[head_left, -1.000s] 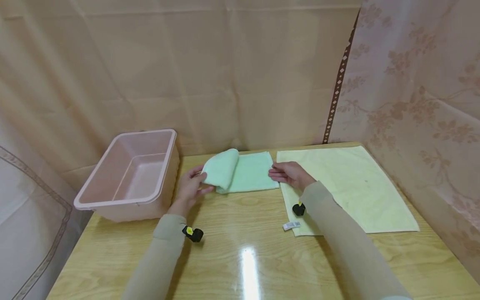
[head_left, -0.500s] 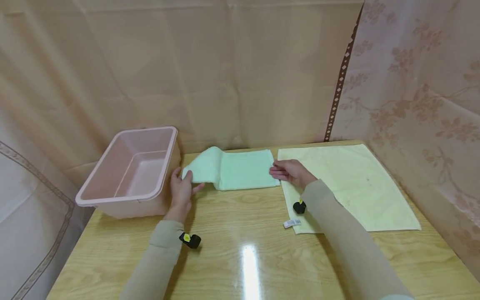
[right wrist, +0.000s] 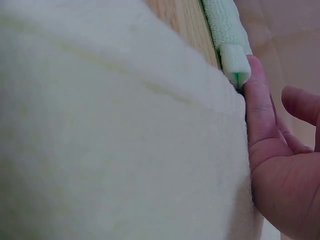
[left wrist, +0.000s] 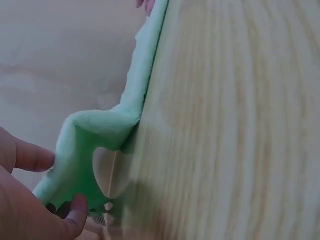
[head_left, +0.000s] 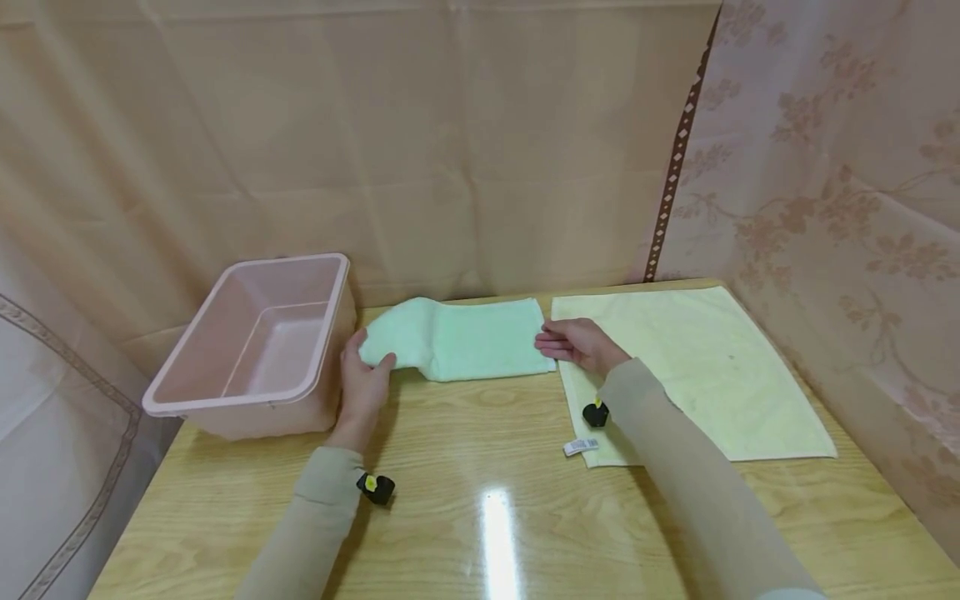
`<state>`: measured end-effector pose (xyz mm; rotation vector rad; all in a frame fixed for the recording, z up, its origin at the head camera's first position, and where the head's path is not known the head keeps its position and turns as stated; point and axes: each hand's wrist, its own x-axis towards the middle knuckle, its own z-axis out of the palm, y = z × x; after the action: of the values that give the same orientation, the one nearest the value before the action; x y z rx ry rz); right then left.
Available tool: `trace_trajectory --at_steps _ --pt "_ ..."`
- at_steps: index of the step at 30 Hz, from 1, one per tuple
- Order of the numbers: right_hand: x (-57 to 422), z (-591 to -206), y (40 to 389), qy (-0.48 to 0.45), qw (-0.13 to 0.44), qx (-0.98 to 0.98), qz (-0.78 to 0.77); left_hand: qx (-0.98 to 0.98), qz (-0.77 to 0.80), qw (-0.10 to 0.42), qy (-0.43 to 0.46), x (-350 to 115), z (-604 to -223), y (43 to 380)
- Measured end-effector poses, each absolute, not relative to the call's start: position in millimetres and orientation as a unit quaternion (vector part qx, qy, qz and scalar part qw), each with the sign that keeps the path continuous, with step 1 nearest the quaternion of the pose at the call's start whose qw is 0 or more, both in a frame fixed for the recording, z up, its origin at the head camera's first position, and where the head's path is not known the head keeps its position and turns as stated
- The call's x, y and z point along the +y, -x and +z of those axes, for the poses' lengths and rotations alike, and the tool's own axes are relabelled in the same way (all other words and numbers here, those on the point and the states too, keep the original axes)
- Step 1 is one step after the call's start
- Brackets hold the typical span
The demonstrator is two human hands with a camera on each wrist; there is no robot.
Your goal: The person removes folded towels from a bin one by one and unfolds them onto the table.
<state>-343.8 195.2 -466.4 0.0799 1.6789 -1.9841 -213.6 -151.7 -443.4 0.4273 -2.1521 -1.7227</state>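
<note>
A folded mint-green towel (head_left: 486,340) lies lengthwise near the back of the table. Its left end is raised off the wood, and my left hand (head_left: 363,385) holds it there between thumb and fingers. In the left wrist view the towel (left wrist: 132,95) bends upward toward that hand, with a small tag hanging below. My right hand (head_left: 585,344) is at the towel's right end, over the edge of a pale yellow towel (head_left: 697,383). The right wrist view shows its extended fingers touching the green towel's end (right wrist: 232,62), the thumb apart from it.
A pink plastic basin (head_left: 315,398) stands at the left, close beside my left hand. The yellow towel is spread flat on the right, a white label (head_left: 581,447) at its near corner. Curtains (head_left: 405,167) hang behind the wooden table (head_left: 442,500).
My left hand has drawn the turned-over end of the green towel leftward and unfolded it, then brought it lower. My right hand has stayed at the right end.
</note>
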Motion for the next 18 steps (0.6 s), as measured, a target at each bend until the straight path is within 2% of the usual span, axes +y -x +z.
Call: trace_trajectory --at_steps 13,18 --pt "194.1 -464.4 344.8 -0.039 0.268 0.624 -0.733 -0.857 -0.458 0.224 -0.076 -162.6 -441.2 213.0" --pt "193.1 -464.6 344.0 -0.042 0.27 0.626 -0.731 -0.869 -0.444 0.214 -0.049 -160.4 -436.2 215.3"
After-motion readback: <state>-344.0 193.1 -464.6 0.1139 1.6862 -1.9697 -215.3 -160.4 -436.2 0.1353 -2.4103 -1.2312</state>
